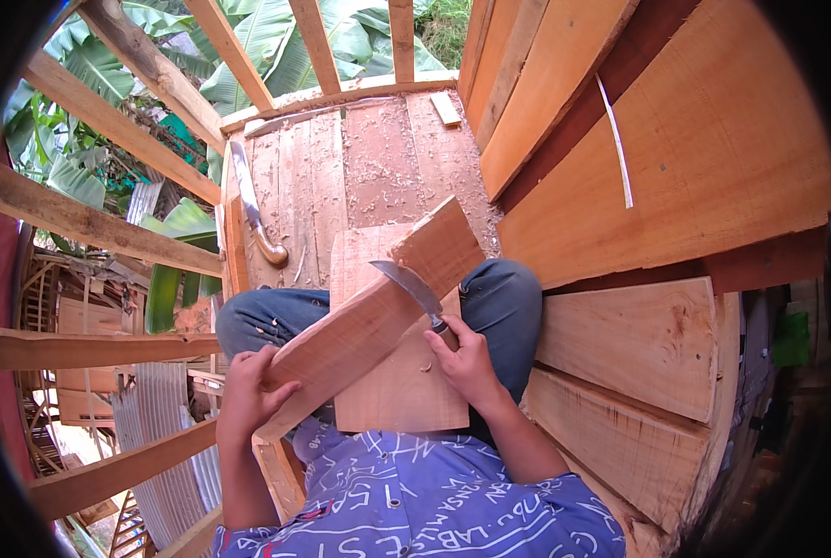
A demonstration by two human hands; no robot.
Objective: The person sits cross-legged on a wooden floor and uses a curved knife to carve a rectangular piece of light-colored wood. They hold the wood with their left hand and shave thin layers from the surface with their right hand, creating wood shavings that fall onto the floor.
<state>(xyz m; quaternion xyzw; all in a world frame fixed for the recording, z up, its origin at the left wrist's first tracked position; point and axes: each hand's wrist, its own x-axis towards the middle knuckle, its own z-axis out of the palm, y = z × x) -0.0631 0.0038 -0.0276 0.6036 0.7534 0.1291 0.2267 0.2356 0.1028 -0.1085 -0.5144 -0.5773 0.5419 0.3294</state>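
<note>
Both our hands are closed on something. Our left hand [255, 389] clasps the plank [355, 337] near its near left end, thumb on the upper face and fingers bent over the edge. Our right hand [466, 361] is wrapped around the handle of the curved knife [404, 281], whose blade lies over the plank's far half, tip toward the left. We see the plank slant across our lap from lower left to upper right, above a wider board [401, 391] that spans the gap between our knees.

Beyond, shavings litter the floor [378, 153]; a long blade [242, 181] with a wooden handle lies near the left railing [108, 223], and a small block [446, 109] lies by the far rail. Plank walling [676, 167] closes in our right side.

The plank hides the board's middle, and our left fingertips are out of sight beneath it. We cannot tell whether the knife's edge bites the wood.
</note>
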